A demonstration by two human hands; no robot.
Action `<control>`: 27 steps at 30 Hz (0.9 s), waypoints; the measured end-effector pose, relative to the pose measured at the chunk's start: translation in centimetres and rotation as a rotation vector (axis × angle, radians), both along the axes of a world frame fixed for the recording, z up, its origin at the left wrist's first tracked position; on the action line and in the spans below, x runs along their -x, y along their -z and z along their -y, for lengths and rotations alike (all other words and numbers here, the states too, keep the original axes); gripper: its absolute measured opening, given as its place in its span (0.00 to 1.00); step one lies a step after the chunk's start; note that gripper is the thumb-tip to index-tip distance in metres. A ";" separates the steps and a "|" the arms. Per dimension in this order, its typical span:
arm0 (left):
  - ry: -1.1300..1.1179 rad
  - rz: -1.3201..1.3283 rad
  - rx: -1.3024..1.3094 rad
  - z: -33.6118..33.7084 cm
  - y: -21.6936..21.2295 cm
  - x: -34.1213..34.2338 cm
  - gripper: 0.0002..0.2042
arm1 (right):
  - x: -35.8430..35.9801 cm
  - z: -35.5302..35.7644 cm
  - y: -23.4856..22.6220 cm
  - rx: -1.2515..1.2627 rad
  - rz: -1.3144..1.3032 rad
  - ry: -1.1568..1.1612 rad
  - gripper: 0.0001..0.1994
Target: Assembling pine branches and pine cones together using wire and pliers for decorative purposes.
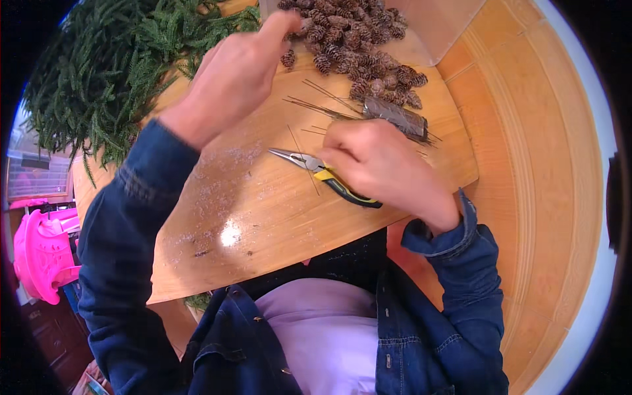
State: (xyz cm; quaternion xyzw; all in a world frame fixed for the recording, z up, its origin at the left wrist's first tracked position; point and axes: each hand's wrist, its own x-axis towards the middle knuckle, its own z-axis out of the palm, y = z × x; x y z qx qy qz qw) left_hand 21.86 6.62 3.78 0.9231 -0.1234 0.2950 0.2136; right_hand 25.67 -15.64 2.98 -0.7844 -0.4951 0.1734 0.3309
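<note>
My left hand [237, 76] reaches to the left edge of a heap of brown pine cones [352, 36]. Its fingers are drawn together, and what they pinch, if anything, is hidden. Over the table's near right part, my right hand [388, 164] is closed with its fingers curled under. I cannot make out what is in it. Just below and left of it lie needle-nose pliers [316, 168] with yellow and black handles, pointing left. A thin wire [293, 139] lies across the pliers' jaws. Beyond my right hand is a dark wrapped bundle [396, 118] of thin wires.
Green artificial pine branches [99, 79] cover the table's far left. A clear plastic bin wall [441, 29] rises behind the cones. Whitish crumbs [204, 224] are scattered over the wooden table [283, 230]. A bright pink plastic chair [43, 253] stands beyond the left edge.
</note>
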 end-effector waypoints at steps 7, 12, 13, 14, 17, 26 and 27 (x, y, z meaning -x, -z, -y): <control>-0.097 -0.108 -0.346 -1.3 2.4 -4.0 0.23 | 1.9 -2.6 -0.2 0.288 0.213 -0.099 0.13; -0.125 -0.106 -0.418 -0.9 3.7 -6.4 0.21 | 1.9 -2.8 2.2 0.209 0.246 -0.052 0.10; -0.126 -0.109 -0.418 -1.0 3.7 -6.6 0.21 | 2.0 -2.8 2.3 0.187 0.266 -0.056 0.09; -0.152 -0.119 -0.493 -1.1 3.7 -7.0 0.20 | 2.1 -2.9 2.3 0.187 0.263 -0.057 0.09; -0.202 -0.145 -0.646 -0.9 3.3 -7.3 0.17 | 2.5 -2.9 2.1 0.100 0.335 -0.047 0.05; -0.141 -0.289 -0.480 1.2 0.5 -4.5 0.08 | 2.3 -2.9 2.8 0.104 0.319 -0.051 0.03; -0.090 -0.231 -0.384 1.1 0.1 -3.9 0.08 | 2.1 -3.0 2.6 0.096 0.328 -0.062 0.03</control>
